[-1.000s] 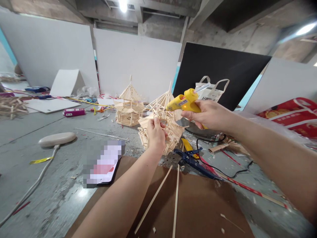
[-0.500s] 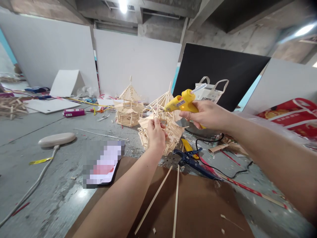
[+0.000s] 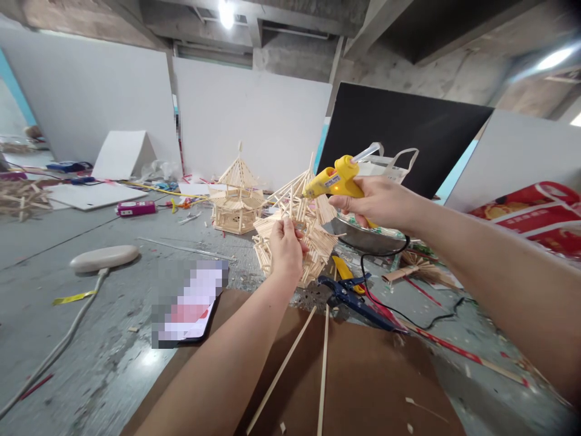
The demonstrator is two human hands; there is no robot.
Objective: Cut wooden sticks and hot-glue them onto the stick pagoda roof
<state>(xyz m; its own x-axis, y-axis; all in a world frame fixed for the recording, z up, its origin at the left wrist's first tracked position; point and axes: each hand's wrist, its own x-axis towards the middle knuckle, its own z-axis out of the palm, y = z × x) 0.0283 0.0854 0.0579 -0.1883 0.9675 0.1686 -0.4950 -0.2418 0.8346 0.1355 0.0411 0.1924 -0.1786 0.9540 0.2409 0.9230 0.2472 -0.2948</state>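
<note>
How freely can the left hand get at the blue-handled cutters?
Probably not at once: the left hand is closed on the stick model, and the right hand holds the glue gun. The blue-handled cutters lie uncovered on the floor just below, beside the cardboard, so the path itself looks free.

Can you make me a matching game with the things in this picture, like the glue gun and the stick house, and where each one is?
Things
1. yellow glue gun
2. tilted stick model
3. blue cutters
4. upright stick pavilion

Places
A. lying at the far edge of the brown cardboard
B. gripped in the right hand
C. standing on the floor farther back
D. held by the left hand

Pairs: 1-B, 2-D, 3-A, 4-C
</note>
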